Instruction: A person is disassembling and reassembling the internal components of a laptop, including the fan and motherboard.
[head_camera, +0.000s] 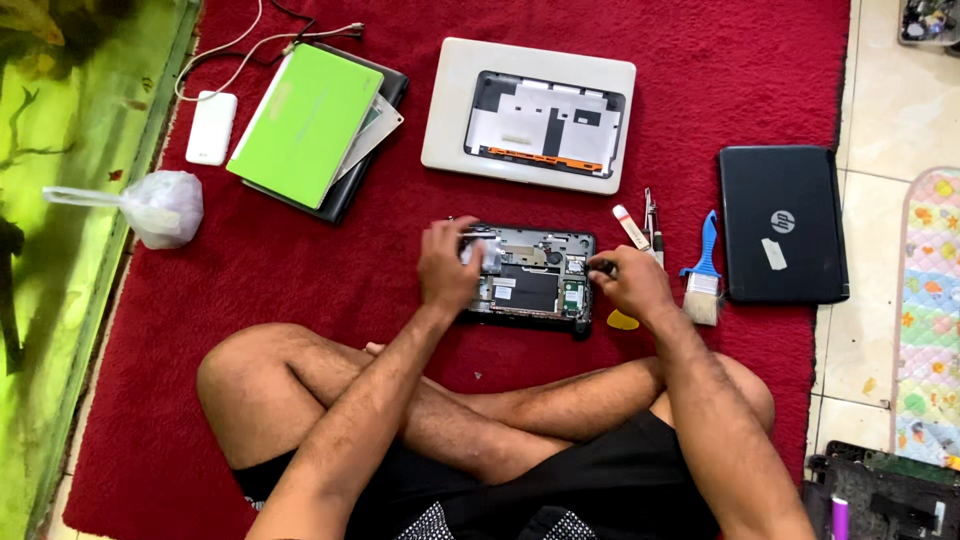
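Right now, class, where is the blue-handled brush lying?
In the head view, the brush lies on the red carpet, just right of the right hand and left of the closed black laptop.

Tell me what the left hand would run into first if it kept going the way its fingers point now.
The left hand rests on the near left part of the opened laptop base, fingers pointing up the rug. Past that base's far edge comes bare red rug, then probably the white laptop shell, though height is hard to judge.
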